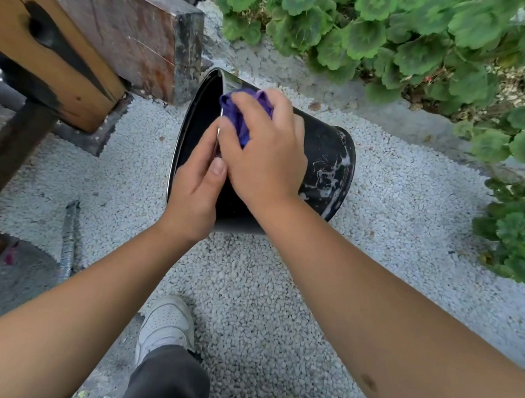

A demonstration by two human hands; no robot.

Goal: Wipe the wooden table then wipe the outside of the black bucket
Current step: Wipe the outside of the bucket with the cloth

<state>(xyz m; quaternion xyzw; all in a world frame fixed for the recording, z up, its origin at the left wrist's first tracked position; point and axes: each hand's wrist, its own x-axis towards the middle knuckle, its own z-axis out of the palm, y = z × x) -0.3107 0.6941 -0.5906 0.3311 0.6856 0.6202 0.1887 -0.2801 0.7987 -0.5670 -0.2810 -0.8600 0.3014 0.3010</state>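
Black bucket [326, 159], tipped on its side over white gravel [248, 291], mouth toward 9 o'clock: left hand [195, 191] grips rim, right hand [264, 149] clutches purple cloth [240, 116] against outer wall.

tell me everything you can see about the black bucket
The black bucket lies tipped on its side on white gravel, mouth facing left toward the wooden table, base to the right. It looks like plastic, with a thin shiny rim and whitish streaks and scuffs near the base. The inside looks dark. The left hand holds the rim, while the right hand presses a crumpled purple cloth against the outer wall near the rim.
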